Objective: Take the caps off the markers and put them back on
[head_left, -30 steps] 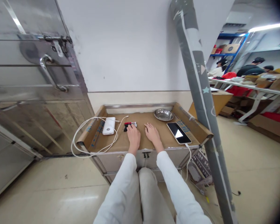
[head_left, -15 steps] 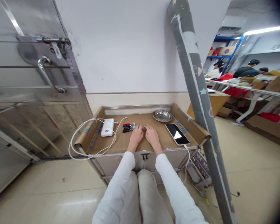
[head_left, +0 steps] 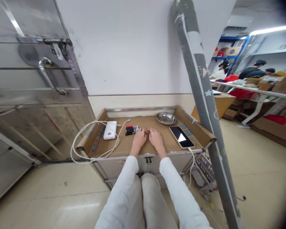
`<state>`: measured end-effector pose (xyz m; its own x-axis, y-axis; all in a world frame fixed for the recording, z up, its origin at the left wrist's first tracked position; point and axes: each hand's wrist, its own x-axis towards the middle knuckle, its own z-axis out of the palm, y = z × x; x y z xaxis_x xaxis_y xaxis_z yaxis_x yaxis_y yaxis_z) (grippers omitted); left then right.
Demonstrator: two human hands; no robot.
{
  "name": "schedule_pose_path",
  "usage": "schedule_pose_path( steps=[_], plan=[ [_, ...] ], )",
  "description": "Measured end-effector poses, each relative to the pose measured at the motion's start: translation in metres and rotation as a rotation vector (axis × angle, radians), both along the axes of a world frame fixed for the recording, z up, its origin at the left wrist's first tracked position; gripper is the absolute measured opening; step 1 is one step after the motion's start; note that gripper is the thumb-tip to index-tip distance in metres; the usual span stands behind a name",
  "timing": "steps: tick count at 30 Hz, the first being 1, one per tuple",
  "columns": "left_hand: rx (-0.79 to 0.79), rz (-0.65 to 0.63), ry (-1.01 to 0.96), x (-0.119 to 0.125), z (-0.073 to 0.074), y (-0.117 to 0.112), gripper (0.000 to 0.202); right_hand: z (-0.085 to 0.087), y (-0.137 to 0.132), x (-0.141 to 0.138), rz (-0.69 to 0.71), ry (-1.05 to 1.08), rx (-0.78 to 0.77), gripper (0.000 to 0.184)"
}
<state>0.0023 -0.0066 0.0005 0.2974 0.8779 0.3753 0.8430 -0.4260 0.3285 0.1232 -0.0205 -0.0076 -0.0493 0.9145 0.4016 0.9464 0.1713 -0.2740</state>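
My left hand [head_left: 139, 137] rests palm down on the brown cardboard [head_left: 124, 148] that covers the cabinet top. Just beyond its fingers, on the left, lies a row of pens [head_left: 131, 130], red at the back and black in front. My right hand [head_left: 155, 138] lies flat beside it, with a small gap between the two. Both hands are open and hold nothing that I can see. To the right are a phone [head_left: 181, 137], its cable plugged in, and a round metal dish [head_left: 166, 118] behind it.
A white power bank [head_left: 110, 130] with a looped white cable [head_left: 73, 148] sits at the left, the cable hanging over the edge. A tall grey wrapped roll [head_left: 202, 82] leans at the right. Several people work at a far table [head_left: 252, 88]; a metal door [head_left: 26, 82] stands left.
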Motion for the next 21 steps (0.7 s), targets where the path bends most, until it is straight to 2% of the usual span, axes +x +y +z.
schedule_pose_path(
  steps=[17,19,21],
  plan=[
    [0.03,-0.015,0.008,0.0001,-0.0018,0.0003,0.015,-0.0005,0.0017,0.0,-0.004,0.004,0.006,0.037],
    [0.057,0.018,0.031,0.0005,0.0007,-0.0021,0.016,0.0004,0.0014,-0.0002,-0.008,-0.001,0.009,0.037],
    [0.121,0.148,0.042,-0.0002,0.0046,-0.0058,0.017,0.0011,0.0011,-0.0005,-0.006,-0.008,0.007,0.038]
  ],
)
